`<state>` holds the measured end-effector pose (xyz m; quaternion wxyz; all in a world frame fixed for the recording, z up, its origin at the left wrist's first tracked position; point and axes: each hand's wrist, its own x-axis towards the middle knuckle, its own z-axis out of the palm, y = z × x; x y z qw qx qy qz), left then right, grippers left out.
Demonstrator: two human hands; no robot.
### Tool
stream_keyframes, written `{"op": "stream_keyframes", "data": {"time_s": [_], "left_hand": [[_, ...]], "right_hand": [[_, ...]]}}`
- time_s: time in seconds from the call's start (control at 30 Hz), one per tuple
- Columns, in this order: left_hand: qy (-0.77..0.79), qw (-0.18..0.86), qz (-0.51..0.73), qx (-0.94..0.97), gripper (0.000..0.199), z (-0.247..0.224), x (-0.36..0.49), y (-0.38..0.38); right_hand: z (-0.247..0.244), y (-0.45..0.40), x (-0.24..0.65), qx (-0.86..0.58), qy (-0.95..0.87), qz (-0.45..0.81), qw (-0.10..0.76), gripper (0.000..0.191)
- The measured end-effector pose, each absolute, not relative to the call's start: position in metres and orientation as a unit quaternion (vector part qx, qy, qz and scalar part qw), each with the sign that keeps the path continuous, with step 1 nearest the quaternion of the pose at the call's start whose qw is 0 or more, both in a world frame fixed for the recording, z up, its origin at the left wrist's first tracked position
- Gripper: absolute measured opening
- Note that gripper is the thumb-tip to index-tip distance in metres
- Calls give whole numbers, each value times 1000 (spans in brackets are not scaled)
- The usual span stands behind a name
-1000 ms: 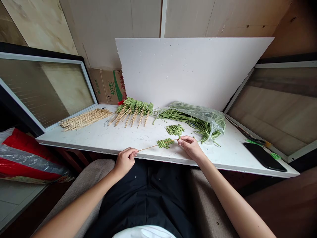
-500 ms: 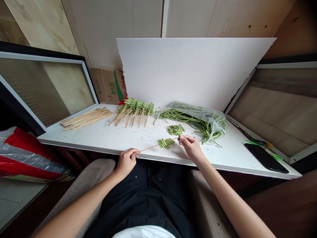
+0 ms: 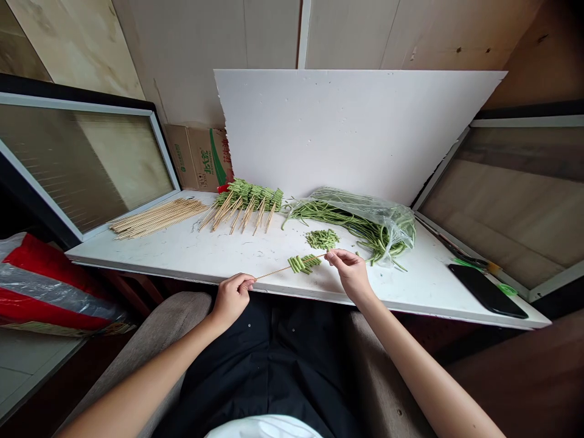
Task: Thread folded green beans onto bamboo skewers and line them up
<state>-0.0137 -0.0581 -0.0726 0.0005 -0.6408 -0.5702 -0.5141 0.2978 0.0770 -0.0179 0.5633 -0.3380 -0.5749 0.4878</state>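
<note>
My left hand (image 3: 233,299) is closed around the near end of a thin bamboo skewer (image 3: 272,273), which slants up to the right over the table's front edge. Several short cut pieces of long green bean (image 3: 303,263) sit side by side, threaded crosswise on the skewer. At its far tip my right hand (image 3: 349,272) is pinched, thumb and forefinger together on what looks like a small cut bean piece, mostly hidden by the fingers. Just behind lies a small pile of cut bean pieces (image 3: 322,238).
Loose bamboo skewers (image 3: 159,218) lie at the left of the white table (image 3: 182,255). Beside them are stacked filled bean skewers (image 3: 250,198). Whole long beans (image 3: 337,216) spill from a clear plastic bag (image 3: 396,219). A black phone (image 3: 487,291) rests at right; a white board (image 3: 356,134) stands behind.
Both hands stay almost in place, still holding at the two ends of the skewer. The whole view has shifted very slightly.
</note>
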Motion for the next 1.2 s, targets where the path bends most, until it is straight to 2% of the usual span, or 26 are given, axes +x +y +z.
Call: {"op": "stream_keyframes", "data": {"time_s": [0.23,0.53,0.7,0.77,0.97,1.1,1.2], "left_hand": [[-572,-7,-519,-636,27,-74,-13,-58],[-560,-16,-526,-640,28,-69,-7,-60],[-562,-13,-527,-637,26,-69,-10,-58],[-565,-13,-527,-634,25,-70,-12,-58],[-572,-15,-525,-630,23,-70,-15,-56],[-571,-13,-526,-630,23,-70,-17,-56],[-572,-9,-523,-632,23,-71,-17,-56]], "right_hand": [[-15,68,291,-338,-585,478,562,29],[-23,50,267,-307,-651,467,513,24],[-19,65,284,-283,-684,483,468,36],[-20,73,293,-299,-718,433,456,35],[-33,87,305,-414,-799,134,415,38],[-43,87,302,-455,-815,56,354,36],[-47,90,299,-462,-815,41,347,30]]}}
